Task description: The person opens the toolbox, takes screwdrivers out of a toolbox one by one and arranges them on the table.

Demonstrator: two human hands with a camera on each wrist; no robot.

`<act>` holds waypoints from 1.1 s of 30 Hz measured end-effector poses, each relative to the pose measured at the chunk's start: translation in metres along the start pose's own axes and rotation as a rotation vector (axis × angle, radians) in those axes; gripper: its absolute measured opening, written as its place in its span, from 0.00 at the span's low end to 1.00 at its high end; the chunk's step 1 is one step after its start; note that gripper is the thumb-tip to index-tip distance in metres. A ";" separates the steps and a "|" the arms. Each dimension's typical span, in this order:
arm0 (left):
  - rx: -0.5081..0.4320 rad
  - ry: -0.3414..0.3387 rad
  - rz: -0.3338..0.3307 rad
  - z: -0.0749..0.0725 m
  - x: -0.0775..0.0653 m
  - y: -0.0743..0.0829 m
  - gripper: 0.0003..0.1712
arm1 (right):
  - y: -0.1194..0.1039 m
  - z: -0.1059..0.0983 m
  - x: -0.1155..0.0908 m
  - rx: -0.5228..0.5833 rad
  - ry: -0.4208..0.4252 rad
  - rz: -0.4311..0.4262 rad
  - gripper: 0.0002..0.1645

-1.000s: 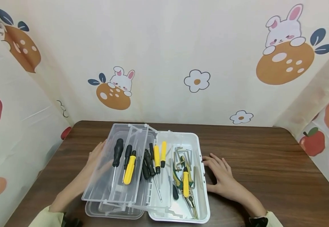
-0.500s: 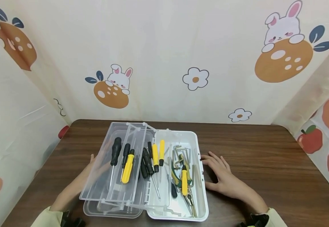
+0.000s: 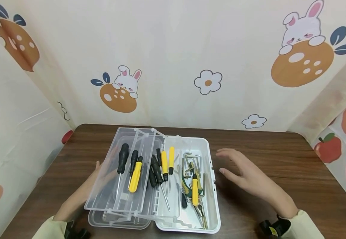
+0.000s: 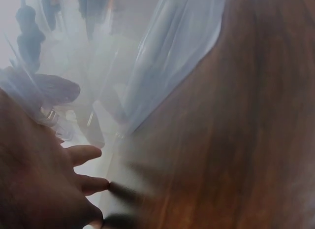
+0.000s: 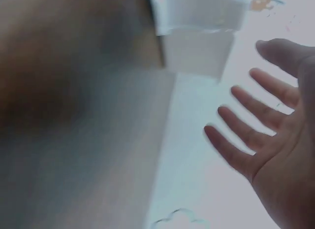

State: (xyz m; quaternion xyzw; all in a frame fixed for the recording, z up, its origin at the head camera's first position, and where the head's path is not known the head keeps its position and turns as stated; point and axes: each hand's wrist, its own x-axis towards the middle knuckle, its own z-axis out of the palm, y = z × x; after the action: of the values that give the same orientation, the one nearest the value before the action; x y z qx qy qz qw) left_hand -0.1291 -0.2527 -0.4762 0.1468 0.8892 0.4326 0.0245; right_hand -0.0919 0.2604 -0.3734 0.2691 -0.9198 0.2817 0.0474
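A toolbox stands opened out on the table, its white base on the right and a raised clear tray on the left. In the tray lie a large black screwdriver, a small black one and a yellow screwdriver. More black and yellow screwdrivers lie around the middle. The base holds several hex keys, green-handled pliers and another yellow handle. My left hand is at the tray's left side, fingers extended, partly behind clear plastic. My right hand hovers right of the base, fingers apart, holding nothing.
The brown wooden table extends to both sides of the toolbox. A cream curtain with rabbit and flower prints hangs behind it and along both sides. A clear lid lies under the raised tray.
My right hand has come away from the base's right edge, lifting and moving right. My left hand has slid slightly lower behind the tray. The toolbox stays put.
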 end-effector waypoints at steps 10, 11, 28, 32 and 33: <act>-0.014 0.004 0.002 -0.001 -0.001 0.006 0.45 | -0.054 -0.006 0.038 -0.105 -0.191 -0.366 0.24; -0.023 0.003 0.008 -0.002 -0.001 0.009 0.45 | -0.059 -0.004 0.040 -0.119 -0.232 -0.381 0.23; -0.035 0.000 -0.019 -0.007 -0.005 0.050 0.48 | -0.083 0.028 0.054 -0.422 -0.565 -0.525 0.14; -0.028 0.005 -0.014 -0.007 -0.005 0.048 0.47 | -0.085 0.027 0.053 -0.403 -0.588 -0.506 0.17; -0.033 0.007 -0.011 -0.007 -0.005 0.047 0.47 | -0.086 0.026 0.052 -0.393 -0.604 -0.486 0.18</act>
State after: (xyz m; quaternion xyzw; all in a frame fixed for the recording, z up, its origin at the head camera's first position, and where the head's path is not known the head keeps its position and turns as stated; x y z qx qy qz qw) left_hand -0.1145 -0.2318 -0.4359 0.1399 0.8830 0.4474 0.0261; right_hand -0.0898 0.1622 -0.3405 0.5341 -0.8384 -0.0096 -0.1085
